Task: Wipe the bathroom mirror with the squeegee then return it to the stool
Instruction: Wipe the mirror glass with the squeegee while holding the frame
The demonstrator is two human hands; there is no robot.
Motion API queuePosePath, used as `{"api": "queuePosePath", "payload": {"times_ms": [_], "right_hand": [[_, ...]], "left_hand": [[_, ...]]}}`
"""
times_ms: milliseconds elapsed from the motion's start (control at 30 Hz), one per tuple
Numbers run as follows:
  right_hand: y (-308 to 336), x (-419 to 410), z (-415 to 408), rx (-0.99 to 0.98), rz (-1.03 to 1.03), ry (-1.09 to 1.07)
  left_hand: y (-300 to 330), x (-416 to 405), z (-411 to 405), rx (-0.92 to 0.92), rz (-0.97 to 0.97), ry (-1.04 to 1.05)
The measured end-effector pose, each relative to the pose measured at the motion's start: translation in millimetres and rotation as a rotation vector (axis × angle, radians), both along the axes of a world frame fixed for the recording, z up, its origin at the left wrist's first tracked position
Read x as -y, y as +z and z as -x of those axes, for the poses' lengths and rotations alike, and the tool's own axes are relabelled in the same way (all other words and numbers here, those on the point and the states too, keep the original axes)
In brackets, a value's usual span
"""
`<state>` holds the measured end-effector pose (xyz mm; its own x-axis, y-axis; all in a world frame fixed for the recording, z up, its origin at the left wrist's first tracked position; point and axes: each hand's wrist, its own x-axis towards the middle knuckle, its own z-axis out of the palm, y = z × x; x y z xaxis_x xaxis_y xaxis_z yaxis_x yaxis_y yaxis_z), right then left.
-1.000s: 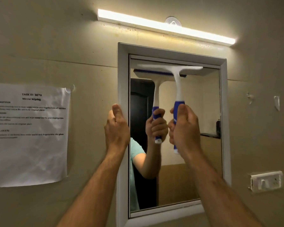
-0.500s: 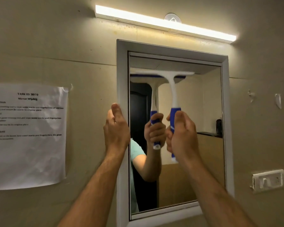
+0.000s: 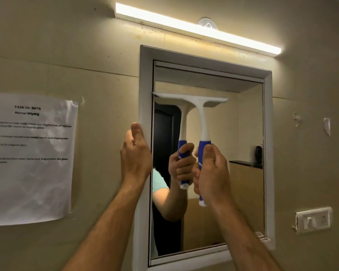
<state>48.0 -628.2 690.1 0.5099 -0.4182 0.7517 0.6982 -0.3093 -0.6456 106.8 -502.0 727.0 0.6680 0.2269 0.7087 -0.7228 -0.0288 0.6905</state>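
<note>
Far left there's a printed task sheet (image 3: 27, 159) taped to the wall, curling at one corner, not really in play. Next over, the left hand (image 3: 135, 153) grips the left side of the mirror's white frame (image 3: 145, 85), thumb up along the front face and fingers curled around the outer edge, so it's bracing the thing. If that grip pulls or leans too hard, I'd guess the frame could shift or swing while the blade is on it, which would smear the pass. The squeegee (image 3: 202, 118) sits in the upper left part of the mirror (image 3: 243, 192), blade across the glass with its left end right at the frame's inner edge, handle pointing down. The right hand (image 3: 211, 173) is closed in a full fist round the blue grip. Main risks as I see it: the blade end catches on the frame and skips, or uneven pressure tips one end off the glass and leaves a streak. The right strip of glass looks outside this pass, so it's easy to miss. The stool isn't in view, so no telling where the squeegee goes back.
</note>
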Motion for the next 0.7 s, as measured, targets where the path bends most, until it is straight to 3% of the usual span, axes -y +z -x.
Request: {"api": "queuePosePath", "payload": {"times_ms": [333,600,700], "right_hand": [[-89.4,-15.8,27.7,-0.233,-0.134,-0.034],[-125.5,-10.9,31.7,-0.365,-0.268,-0.034],[-108.1,-9.2,43.7,-0.339,-0.255,0.035]], "left_hand": [[-2.4,-3.7,-4.4,-0.073,0.003,-0.064],[-2.7,-1.7,-5.5,-0.069,0.012,-0.057],[-2.9,-1.4,-6.4,-0.051,0.018,-0.053]]}}
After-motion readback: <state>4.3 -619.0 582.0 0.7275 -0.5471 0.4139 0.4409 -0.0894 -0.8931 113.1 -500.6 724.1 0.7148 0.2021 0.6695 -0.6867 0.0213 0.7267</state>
